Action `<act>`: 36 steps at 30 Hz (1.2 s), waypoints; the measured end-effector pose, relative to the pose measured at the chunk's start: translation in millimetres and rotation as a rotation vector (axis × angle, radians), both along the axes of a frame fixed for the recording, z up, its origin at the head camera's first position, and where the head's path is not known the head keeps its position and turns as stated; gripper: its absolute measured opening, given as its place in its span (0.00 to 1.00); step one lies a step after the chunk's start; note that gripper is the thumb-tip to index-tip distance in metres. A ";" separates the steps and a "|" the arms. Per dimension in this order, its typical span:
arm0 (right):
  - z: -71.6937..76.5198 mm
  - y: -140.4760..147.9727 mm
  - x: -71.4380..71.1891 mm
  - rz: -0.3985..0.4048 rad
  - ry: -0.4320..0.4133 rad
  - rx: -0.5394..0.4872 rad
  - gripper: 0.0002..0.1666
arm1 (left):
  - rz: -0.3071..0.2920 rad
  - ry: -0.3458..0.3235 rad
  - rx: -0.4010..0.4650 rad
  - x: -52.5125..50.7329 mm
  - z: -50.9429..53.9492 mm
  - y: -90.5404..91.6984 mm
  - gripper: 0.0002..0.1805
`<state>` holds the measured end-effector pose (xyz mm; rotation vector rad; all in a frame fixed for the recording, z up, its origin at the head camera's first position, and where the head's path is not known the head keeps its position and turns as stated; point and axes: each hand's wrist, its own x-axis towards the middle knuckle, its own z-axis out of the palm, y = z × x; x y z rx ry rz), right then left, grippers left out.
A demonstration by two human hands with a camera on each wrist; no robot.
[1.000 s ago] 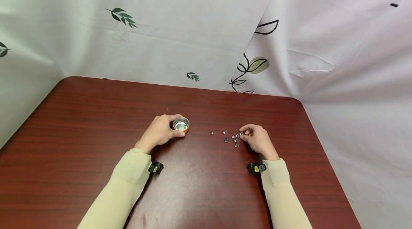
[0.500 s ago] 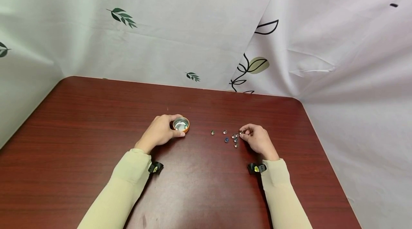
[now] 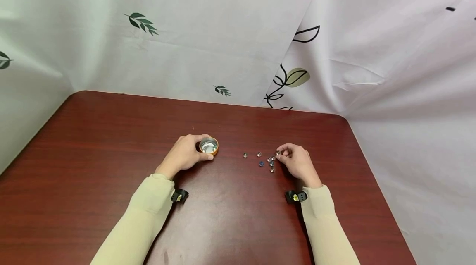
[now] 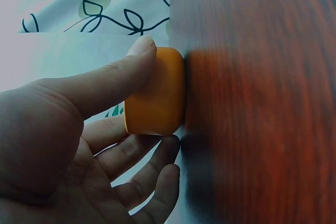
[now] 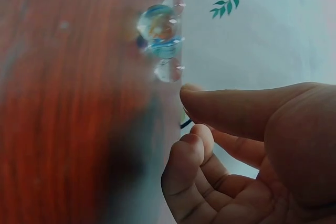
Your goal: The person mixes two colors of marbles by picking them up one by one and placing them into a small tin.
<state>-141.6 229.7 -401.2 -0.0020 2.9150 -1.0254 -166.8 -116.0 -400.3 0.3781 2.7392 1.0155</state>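
With thumb and fingers around its sides, my left hand (image 3: pixel 184 153) grips a small round orange tin (image 4: pixel 157 93), silvery inside, standing on the table. In the head view the tin's open top faces up. To the right, my right hand (image 3: pixel 297 161) pinches a clear glass marble (image 3: pixel 278 153) between thumb and index finger; in the right wrist view the thumb hides it. Just left of these fingertips lies a loose cluster of glass marbles (image 5: pixel 160 24), several clear with coloured swirls. A blue marble (image 3: pixel 261 163) sits by the cluster, and another marble (image 3: pixel 245 155) lies apart, nearer the tin.
The dark red wooden table (image 3: pixel 223 223) has rounded far corners. Behind it and along the sides hangs a pale curtain (image 3: pixel 186 50) with printed leaves. Between the tin and the marble cluster, bare tabletop shows around the lone marble.
The head view has shifted very slightly. Both hands, the tin and the marbles stay in place.
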 end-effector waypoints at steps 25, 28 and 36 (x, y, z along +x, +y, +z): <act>14.0 -7.8 4.9 0.015 0.101 -0.009 0.05 | -0.001 0.013 -0.002 -0.5 -1.8 1.4 0.32; 15.0 -9.0 4.8 0.012 0.109 -0.003 0.05 | -0.004 0.005 0.007 -0.9 -0.9 1.8 0.32; 17.1 -17.2 6.1 0.022 0.109 -0.001 0.07 | 0.001 -0.005 0.000 -0.4 0.0 1.2 0.34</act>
